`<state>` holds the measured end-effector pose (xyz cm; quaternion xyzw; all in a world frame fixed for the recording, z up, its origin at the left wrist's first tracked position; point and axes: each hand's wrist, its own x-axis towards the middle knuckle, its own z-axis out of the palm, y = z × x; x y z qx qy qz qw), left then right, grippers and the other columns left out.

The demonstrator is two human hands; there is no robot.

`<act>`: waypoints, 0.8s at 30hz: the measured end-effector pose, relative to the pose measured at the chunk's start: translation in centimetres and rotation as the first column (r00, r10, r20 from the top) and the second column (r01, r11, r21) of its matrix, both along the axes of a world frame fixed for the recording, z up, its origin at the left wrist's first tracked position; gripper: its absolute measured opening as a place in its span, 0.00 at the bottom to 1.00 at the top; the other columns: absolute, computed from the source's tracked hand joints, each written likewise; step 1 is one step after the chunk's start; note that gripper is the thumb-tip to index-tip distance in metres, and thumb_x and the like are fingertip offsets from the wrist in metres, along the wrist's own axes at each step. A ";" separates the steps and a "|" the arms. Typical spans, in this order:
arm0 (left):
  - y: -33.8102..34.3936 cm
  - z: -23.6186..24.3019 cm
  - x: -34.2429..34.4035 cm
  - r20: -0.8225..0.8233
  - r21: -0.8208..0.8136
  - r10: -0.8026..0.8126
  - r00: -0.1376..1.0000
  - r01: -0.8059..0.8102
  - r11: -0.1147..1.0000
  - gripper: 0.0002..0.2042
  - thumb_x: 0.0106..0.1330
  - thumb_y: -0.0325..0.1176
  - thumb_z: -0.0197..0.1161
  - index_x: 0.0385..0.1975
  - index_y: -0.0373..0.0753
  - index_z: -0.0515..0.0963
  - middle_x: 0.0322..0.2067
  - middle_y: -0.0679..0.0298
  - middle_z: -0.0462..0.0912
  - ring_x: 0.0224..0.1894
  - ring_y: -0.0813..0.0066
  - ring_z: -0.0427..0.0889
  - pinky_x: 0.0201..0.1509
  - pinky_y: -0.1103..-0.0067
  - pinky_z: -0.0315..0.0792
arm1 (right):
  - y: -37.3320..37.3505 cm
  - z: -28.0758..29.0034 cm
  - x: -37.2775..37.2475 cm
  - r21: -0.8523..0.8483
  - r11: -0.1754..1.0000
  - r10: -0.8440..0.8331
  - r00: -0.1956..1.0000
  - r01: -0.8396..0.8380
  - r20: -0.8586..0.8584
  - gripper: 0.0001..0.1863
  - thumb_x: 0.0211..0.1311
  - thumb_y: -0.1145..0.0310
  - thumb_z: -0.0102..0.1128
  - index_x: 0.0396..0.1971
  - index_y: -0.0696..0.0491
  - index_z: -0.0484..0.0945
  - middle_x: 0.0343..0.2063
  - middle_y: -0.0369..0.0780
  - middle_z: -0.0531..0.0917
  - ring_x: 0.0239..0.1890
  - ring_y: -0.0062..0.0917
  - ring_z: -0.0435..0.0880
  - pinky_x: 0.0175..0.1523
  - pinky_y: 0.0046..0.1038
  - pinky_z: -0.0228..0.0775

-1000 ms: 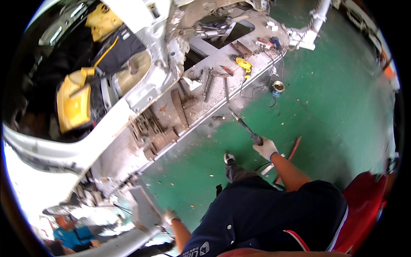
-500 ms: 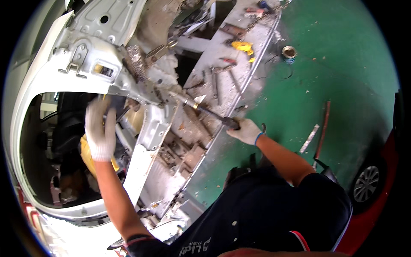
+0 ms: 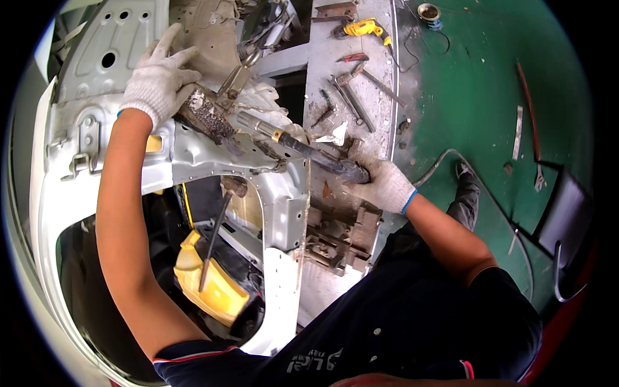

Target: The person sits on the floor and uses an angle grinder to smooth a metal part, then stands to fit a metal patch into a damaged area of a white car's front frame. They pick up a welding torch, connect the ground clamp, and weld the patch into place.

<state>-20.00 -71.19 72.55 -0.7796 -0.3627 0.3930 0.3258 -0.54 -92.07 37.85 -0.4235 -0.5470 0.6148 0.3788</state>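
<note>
White knit gloves cover both hands. My left hand (image 3: pixel 158 84), fingers spread, lies on the pale car body shell (image 3: pixel 80 74) at the upper left. Its fingertips and thumb are beside a rough, crusted metal block (image 3: pixel 207 116). A clamp with a metal ring (image 3: pixel 235 84) is attached just beyond that block. My right hand (image 3: pixel 387 184) is wrapped round the black grip of what looks like a welding torch (image 3: pixel 309 151). The torch's silver nozzle, behind a brass-coloured ring, points left toward the block and the torn panel edge.
Inside the body opening lie a hammer (image 3: pixel 233 187) and a yellow panel (image 3: pixel 206 284). On the grey bench are a yellow drill (image 3: pixel 362 28), a red-handled knife (image 3: pixel 353 58) and several steel tools. A grey hose (image 3: pixel 480 177) loops across the green floor. A tin (image 3: pixel 428 13) stands beyond.
My left hand has moved up from the body opening onto the panel beside the crusted block. My right hand still holds the torch. The view has shifted, and a hose and a foot now show.
</note>
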 end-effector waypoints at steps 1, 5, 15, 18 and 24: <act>0.0 -0.2 -0.4 -0.013 0.003 -0.018 1.000 0.018 1.000 0.12 0.66 0.39 0.68 0.46 0.49 0.90 0.70 0.72 0.74 0.81 0.56 0.53 0.82 0.59 0.58 | -0.3 0.0 -1.0 0.010 1.000 -0.022 1.000 0.022 -0.005 0.29 0.60 0.56 0.74 0.57 0.57 0.81 0.42 0.53 0.88 0.45 0.41 0.90 0.53 0.37 0.80; -0.1 -0.8 -0.5 -0.022 0.050 -0.099 0.995 0.100 0.994 0.11 0.69 0.38 0.65 0.46 0.46 0.89 0.66 0.71 0.78 0.81 0.58 0.53 0.80 0.62 0.60 | -0.6 0.8 -5.0 -0.035 0.999 -0.039 0.998 0.038 -0.053 0.32 0.60 0.53 0.72 0.59 0.58 0.80 0.41 0.56 0.88 0.47 0.46 0.89 0.55 0.37 0.80; -0.5 -1.5 -1.5 0.000 0.113 -0.142 0.990 0.141 0.984 0.09 0.69 0.37 0.63 0.37 0.44 0.89 0.54 0.72 0.85 0.78 0.62 0.60 0.77 0.64 0.65 | -0.7 2.4 -11.6 -0.032 0.999 -0.004 0.987 -0.001 -0.162 0.25 0.63 0.59 0.72 0.54 0.59 0.80 0.38 0.50 0.88 0.41 0.34 0.88 0.52 0.35 0.79; -0.5 -1.6 -1.8 0.022 0.112 -0.151 0.988 0.148 0.983 0.09 0.69 0.37 0.63 0.36 0.43 0.89 0.52 0.71 0.85 0.78 0.62 0.61 0.77 0.64 0.65 | -0.8 2.6 -11.7 -0.058 0.998 0.003 0.994 -0.009 -0.111 0.26 0.63 0.58 0.71 0.55 0.59 0.80 0.40 0.52 0.88 0.43 0.37 0.90 0.53 0.36 0.79; -1.0 -2.0 -0.7 0.048 0.118 -0.188 0.981 0.181 0.976 0.09 0.67 0.36 0.62 0.35 0.43 0.89 0.51 0.71 0.86 0.77 0.62 0.62 0.76 0.64 0.66 | 0.0 2.8 -12.1 -0.018 0.999 -0.039 0.994 0.037 -0.102 0.28 0.62 0.58 0.72 0.58 0.58 0.79 0.40 0.52 0.88 0.43 0.38 0.90 0.53 0.35 0.79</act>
